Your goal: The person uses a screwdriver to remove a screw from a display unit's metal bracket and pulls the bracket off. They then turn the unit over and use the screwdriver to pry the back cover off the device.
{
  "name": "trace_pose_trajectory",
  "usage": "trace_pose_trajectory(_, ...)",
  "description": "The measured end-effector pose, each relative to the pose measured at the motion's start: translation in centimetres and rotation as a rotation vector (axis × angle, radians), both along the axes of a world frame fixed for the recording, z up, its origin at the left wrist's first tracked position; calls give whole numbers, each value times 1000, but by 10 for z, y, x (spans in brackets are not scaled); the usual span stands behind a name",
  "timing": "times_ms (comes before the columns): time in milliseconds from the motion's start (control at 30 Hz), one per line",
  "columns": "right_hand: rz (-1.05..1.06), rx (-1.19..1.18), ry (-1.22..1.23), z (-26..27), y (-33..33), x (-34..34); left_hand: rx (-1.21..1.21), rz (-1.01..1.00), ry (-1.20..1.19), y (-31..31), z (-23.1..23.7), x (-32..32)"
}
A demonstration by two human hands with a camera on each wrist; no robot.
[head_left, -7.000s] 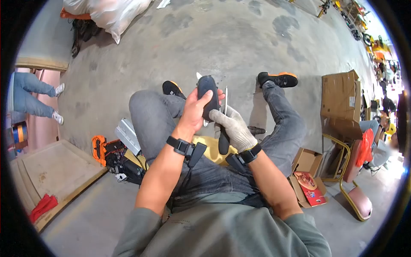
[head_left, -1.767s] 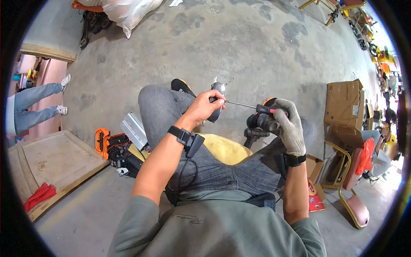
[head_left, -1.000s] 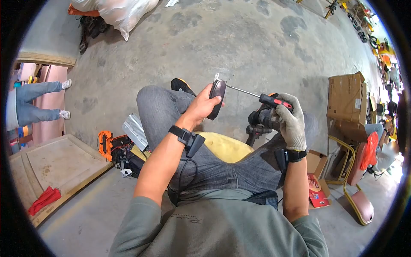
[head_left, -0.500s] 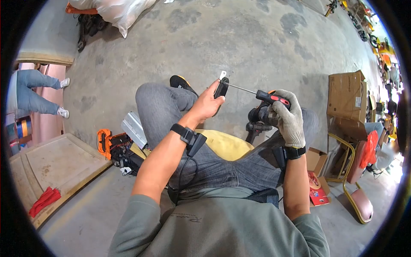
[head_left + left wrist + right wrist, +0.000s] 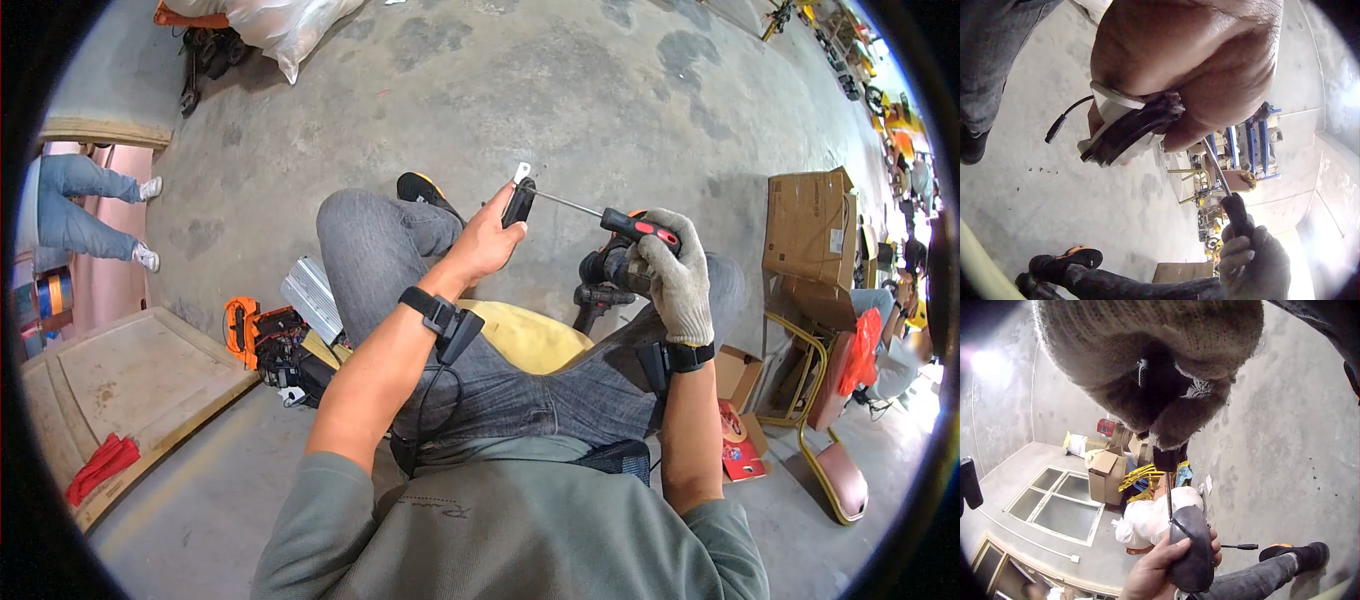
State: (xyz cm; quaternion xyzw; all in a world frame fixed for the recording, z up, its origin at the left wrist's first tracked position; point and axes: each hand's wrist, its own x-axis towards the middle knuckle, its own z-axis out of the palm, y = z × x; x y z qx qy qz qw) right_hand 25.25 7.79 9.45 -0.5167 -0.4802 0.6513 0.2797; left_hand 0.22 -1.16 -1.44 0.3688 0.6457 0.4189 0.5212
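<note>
The screwdriver (image 5: 620,223) has a smooth, shiny metal shaft (image 5: 1169,495) and a matt, plastic-looking handle (image 5: 643,230), while the oblong casing (image 5: 1192,559) is smooth and plastic-looking, with a soft sheen. The work glove (image 5: 681,292) is coarse matt knit, the jeans (image 5: 520,405) are dull, faded denim, the shirt (image 5: 530,520) is soft matt cloth, and the floor (image 5: 570,115) is dull concrete with a blotchy surface. The silvery case (image 5: 312,299) looks like bare metal, the carton (image 5: 805,225) is matt cardboard, the sack (image 5: 285,28) is thin, creased plastic with a faint gloss, the panel (image 5: 150,375) is scuffed, wood-like board, and the carrier bag (image 5: 861,350) is thin, glossy plastic.
</note>
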Motion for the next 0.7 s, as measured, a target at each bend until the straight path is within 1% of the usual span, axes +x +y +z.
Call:
trace_pose_trajectory(67, 2, 3, -8, 0, 0, 0, -20, -1, 36, 0, 2, 0)
trace_pose_trajectory(300, 6, -3, -29, 2, 0, -1, 10, -8, 55, 0, 2, 0)
trace_pose_trajectory(367, 4, 2, -29, 2, -1, -3, -54, -25, 60, 0, 3, 0)
trace_pose_trajectory(500, 15, 17, -48, 6, -2, -5, -32, -22, 39, 0, 7, 0)
trace_pose_trajectory(567, 35, 27, -66, 7, -2, -5, -57, -21, 13, 0, 9, 0)
trace_pose_trajectory(633, 56, 36, -84, 6, -3, -5, -36, -23, 15, 0, 1, 0)
trace_pose_trajectory(700, 43, 44, -52, 5, -4, -5, -15, -24, 17, 0, -2, 0)
